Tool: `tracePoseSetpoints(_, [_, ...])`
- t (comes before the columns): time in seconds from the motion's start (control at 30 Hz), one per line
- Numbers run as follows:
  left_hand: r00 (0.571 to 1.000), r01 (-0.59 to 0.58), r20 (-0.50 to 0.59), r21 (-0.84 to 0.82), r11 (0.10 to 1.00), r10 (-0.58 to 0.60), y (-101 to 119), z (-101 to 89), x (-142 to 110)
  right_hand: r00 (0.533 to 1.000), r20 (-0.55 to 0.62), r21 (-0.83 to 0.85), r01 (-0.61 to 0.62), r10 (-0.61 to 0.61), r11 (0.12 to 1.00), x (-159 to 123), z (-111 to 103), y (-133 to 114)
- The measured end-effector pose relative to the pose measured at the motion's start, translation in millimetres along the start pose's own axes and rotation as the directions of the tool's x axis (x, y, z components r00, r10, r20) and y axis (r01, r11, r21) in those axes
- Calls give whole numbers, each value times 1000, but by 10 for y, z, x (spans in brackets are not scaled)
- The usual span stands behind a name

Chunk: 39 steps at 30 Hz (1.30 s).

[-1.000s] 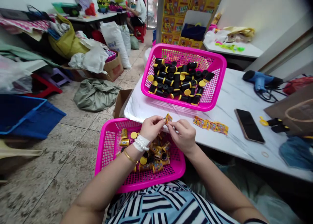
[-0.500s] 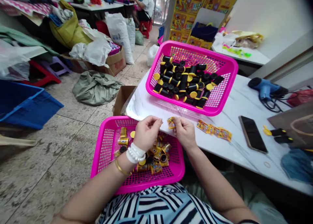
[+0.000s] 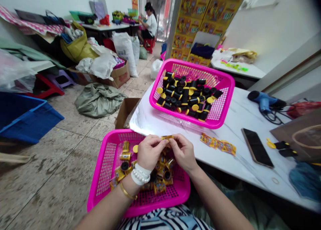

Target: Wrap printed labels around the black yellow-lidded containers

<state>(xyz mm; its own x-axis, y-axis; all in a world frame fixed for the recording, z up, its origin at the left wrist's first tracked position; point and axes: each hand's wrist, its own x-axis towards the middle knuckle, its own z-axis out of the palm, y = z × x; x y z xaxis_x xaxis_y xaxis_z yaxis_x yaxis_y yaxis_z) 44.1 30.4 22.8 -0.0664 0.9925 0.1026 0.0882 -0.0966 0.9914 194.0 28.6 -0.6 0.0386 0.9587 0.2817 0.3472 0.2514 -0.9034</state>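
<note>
A small yellow sticker [image 3: 167, 137] is pinched between the left hand [image 3: 150, 152] and the right hand [image 3: 182, 152], above the near pink basket [image 3: 105, 176]. It looks thin, light and bendy — best held by its edges. More stickers [image 3: 217, 144] are laid on the bench [image 3: 240, 109] — beyond them, the far basket [image 3: 225, 102].

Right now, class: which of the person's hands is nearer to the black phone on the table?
Right. The right hand is on the phone's side of the lap basket; the left hand is beyond it, farther away.

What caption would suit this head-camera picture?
Both hands, left hand and right hand, pinch a yellow label above the lap basket.
</note>
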Motion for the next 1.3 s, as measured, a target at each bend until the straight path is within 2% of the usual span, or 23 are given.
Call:
tracePoseSetpoints(0.1, [993, 121, 21, -75, 990, -119, -40, -40, 42, 996, 18, -72, 87, -86, 994, 24, 0, -60])
tracePoseSetpoints(0.17, [967, 255, 66, -166, 953, -247, -69, -58, 65, 988, 52, -113, 149, -144, 982, 83, -22, -111])
tracePoseSetpoints(0.23, [932, 363, 117, -277, 890, -343, -98, -78, 86, 984, 96, -118, 160, -149, 980, 215, -90, -151])
tracePoseSetpoints(0.33, [887, 461, 179, -396, 794, -425, -118, -115, 114, 986, 49, -267, 164, -157, 950, 622, -289, -171])
tracePoseSetpoints(0.4, [848, 530, 233, -407, 744, -476, -108, -137, 127, 978, -70, -506, 135, -196, 852, 1010, -438, -152])
tracePoseSetpoints(0.47, [810, 586, 299, -405, 702, -505, -92, -150, 137, 983, -127, -692, 7, -132, 722, 1408, -544, -108])
tracePoseSetpoints(0.57, [785, 619, 367, -437, 653, -498, -90, -165, 156, 985, -160, -742, -77, -63, 666, 1837, -575, -16])
tracePoseSetpoints(0.63, [774, 633, 397, -466, 618, -494, -105, -184, 173, 987, -152, -745, -85, -45, 661, 1943, -549, 37])
tracePoseSetpoints(0.73, [766, 642, 397, -510, 573, -505, -117, -230, 194, 993, -110, -736, -59, -34, 674, 1868, -551, 77])
tracePoseSetpoints(0.83, [778, 623, 366, -557, 550, -511, -107, -272, 215, 991, -107, -616, -1, -82, 788, 1638, -628, 65])
tracePoseSetpoints(0.9, [786, 609, 344, -581, 541, -514, -102, -280, 230, 977, -165, -407, 55, -133, 912, 1442, -665, 18])
tracePoseSetpoints(0.97, [785, 605, 333, -592, 533, -522, -102, -271, 241, 976, -190, -117, 88, -109, 989, 1216, -653, -64])
tracePoseSetpoints(1.0, [782, 609, 334, -592, 529, -526, -103, -261, 242, 986, -150, 22, 75, -71, 997, 1095, -628, -112])
tracePoseSetpoints(1.07, [775, 616, 340, -592, 519, -532, -104, -236, 239, 998, 56, 191, -20, 9, 981, 855, -556, -207])
tracePoseSetpoints(1.1, [774, 618, 344, -596, 513, -533, -104, -224, 234, 982, 188, 205, -70, 31, 976, 746, -519, -245])
tracePoseSetpoints(1.17, [770, 621, 356, -608, 495, -529, -102, -206, 226, 917, 398, 161, -103, 31, 982, 573, -461, -287])
tracePoseSetpoints(1.23, [764, 626, 370, -622, 470, -528, -101, -197, 223, 882, 470, 156, -82, -1, 984, 473, -433, -281])
tracePoseSetpoints(1.3, [759, 631, 382, -630, 453, -527, -101, -194, 229, 900, 435, 213, -77, -24, 974, 434, -428, -243])
